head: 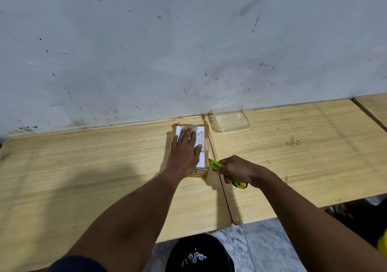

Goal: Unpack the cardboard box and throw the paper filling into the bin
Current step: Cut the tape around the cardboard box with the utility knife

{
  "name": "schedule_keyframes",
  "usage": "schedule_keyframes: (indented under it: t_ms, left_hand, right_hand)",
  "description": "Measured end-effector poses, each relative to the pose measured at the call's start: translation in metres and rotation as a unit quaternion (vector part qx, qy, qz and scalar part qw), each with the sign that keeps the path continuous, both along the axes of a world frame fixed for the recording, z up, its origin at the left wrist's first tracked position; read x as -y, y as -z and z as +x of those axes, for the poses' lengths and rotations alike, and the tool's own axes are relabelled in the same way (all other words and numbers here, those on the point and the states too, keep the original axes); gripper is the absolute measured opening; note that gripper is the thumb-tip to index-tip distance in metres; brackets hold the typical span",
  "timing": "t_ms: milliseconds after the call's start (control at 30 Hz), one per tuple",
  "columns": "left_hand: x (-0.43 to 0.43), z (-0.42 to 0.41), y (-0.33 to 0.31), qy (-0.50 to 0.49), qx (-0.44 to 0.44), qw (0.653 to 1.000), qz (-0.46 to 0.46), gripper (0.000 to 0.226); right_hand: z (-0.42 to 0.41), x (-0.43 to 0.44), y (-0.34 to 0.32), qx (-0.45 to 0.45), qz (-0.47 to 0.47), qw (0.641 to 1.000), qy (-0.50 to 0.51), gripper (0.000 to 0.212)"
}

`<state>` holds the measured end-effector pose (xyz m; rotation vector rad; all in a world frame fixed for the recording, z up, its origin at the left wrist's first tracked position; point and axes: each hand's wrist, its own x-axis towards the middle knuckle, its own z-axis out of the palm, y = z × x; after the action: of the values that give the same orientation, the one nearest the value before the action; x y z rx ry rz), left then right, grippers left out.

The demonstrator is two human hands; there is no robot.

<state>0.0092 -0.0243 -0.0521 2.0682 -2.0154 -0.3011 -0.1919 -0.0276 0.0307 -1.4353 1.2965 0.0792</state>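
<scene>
A small taped cardboard box (204, 132) with white labels on top lies on the wooden table (83, 167), near the wall. My left hand (185, 152) rests flat on the box's lid, fingers spread, pressing it down. My right hand (238, 170) grips a lime-green utility knife (216, 165); the knife's tip touches the box's near right corner. The box is closed and its contents are hidden. A black bin (199, 253) stands on the floor below the table's front edge, with some white shredded stuff inside.
A clear plastic container (230, 118) sits against the wall just right of the box, on a second wooden table (303, 150). A narrow gap separates the two tables. A stained white wall runs behind. Marble floor (261, 246) shows below.
</scene>
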Motion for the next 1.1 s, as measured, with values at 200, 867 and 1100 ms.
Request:
schedule_keyframes:
  t_ms: [200,867,1100]
  left_hand:
    - [-0.003,0.001,-0.004,0.012,0.003,1.0,0.01,0.058]
    - [-0.008,0.03,-0.003,0.141,0.045,0.989,-0.006,0.066]
    - [-0.029,-0.024,-0.009,-0.126,-0.041,0.989,0.073,0.066]
  right_hand:
    - [-0.004,0.002,-0.003,-0.005,-0.006,1.0,-0.015,0.01]
    - [-0.024,0.03,0.021,0.025,-0.035,0.988,0.147,0.012]
    - [-0.019,0.032,0.016,0.026,-0.045,0.988,0.145,0.008]
